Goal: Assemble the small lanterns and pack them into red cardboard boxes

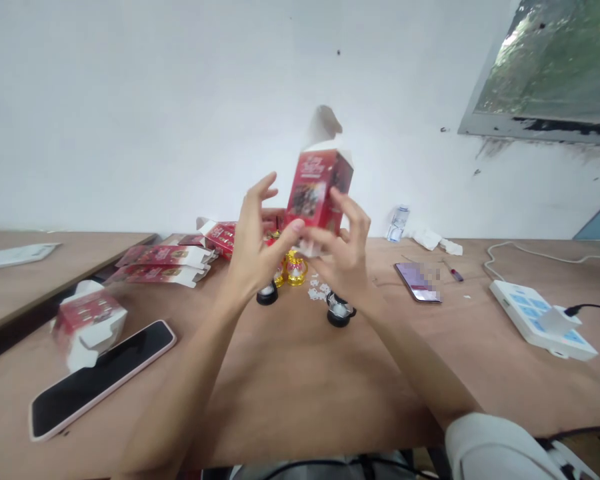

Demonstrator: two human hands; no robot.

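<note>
In the head view, a red printed cardboard box (pixel 307 187) is held up in front of the wall, slightly tilted, with a white flap standing up at its top. My right hand (pixel 347 247) grips it from the right, a finger on its side face. My left hand (pixel 260 243) holds its lower left corner, thumb in front and a lower finger reaching behind; the upper fingers are raised off it. Below stand small gold lantern-like items (pixel 296 270). A black-based one (pixel 340 310) is under my right hand, and another (pixel 267 293) is by my left wrist.
Flattened red cartons (pixel 163 263) and a folded red box (pixel 90 317) lie at left, near a pink-edged phone (pixel 103 380). Small white pieces (pixel 317 291) are scattered centrally. At right are another phone (pixel 417 281), a clear bottle (pixel 398 223), crumpled tissue (pixel 427 239) and a power strip (pixel 543 320).
</note>
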